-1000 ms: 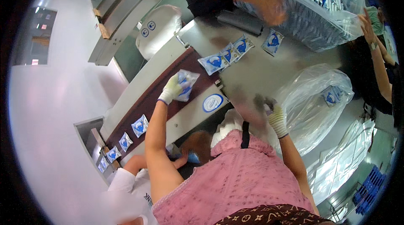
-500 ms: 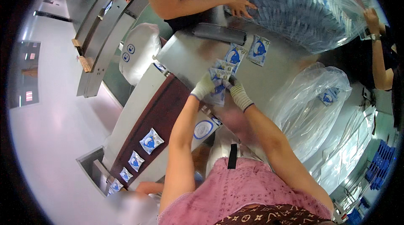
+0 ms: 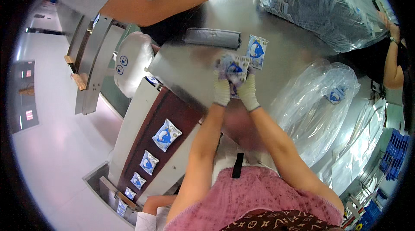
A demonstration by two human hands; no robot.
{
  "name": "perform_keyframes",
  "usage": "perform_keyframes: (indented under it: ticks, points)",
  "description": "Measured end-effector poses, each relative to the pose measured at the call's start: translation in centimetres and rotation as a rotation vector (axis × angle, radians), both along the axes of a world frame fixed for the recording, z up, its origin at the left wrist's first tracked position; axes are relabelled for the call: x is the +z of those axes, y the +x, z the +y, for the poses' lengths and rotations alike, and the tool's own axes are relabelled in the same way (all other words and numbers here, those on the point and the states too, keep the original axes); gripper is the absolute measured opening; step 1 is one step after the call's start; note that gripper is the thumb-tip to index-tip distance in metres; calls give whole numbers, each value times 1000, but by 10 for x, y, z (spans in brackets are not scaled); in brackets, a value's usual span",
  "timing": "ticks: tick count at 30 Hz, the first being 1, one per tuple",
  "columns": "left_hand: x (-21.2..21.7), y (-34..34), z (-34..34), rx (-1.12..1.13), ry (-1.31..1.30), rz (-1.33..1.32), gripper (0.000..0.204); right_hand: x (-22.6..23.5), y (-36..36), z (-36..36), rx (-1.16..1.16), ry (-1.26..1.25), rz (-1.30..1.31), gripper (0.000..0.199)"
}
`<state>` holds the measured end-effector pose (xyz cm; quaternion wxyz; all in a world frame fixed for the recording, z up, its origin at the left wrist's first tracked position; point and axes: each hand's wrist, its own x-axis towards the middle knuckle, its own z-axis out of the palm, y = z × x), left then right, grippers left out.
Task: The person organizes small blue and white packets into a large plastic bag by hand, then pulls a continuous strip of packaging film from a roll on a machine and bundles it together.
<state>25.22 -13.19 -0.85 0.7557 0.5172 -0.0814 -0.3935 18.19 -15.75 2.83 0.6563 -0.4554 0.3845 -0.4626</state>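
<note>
Between my two gloved hands I hold a few small white-and-blue packets (image 3: 235, 67) together above the metal table (image 3: 283, 73). My left hand (image 3: 221, 87) is closed around their left side, its fingertips blurred. On the other side my right hand (image 3: 247, 89) grips them from the right, with its fingers partly hidden. Both gloves are cream-coloured knit. Just beyond my right hand, one more packet (image 3: 256, 52) lies flat on the table. How many packets are in the bundle cannot be made out.
A maroon conveyor belt (image 3: 183, 106) at the left carries several puffed packets (image 3: 166, 135). A grey roll (image 3: 212, 37) lies on the table's far side. A large clear bag full of packets (image 3: 320, 10) stands far right, near two people's hands. Loose clear plastic (image 3: 320, 110) lies nearer.
My hands have drawn together around the packets, and a packet that lay beyond them no longer shows separately on the table. A co-worker's hand has moved up along the big bag, which sits farther right.
</note>
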Motion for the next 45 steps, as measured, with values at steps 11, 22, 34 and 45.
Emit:
perform_keyframes:
  ticks: [11,22,34,45]
  points:
    - [38,-58,39,-168,-35,243,66,17,-68,-11,541,1059,-408,41]
    - [-9,-17,-145,-514,630,-333,66,-46,-85,-156,309,242,447,47]
    - [17,-60,-19,-303,-82,249,71,-7,-115,-49,482,103,130,66]
    - [153,-109,6,-875,-178,-563,85,104,-173,-12,438,-183,169,43]
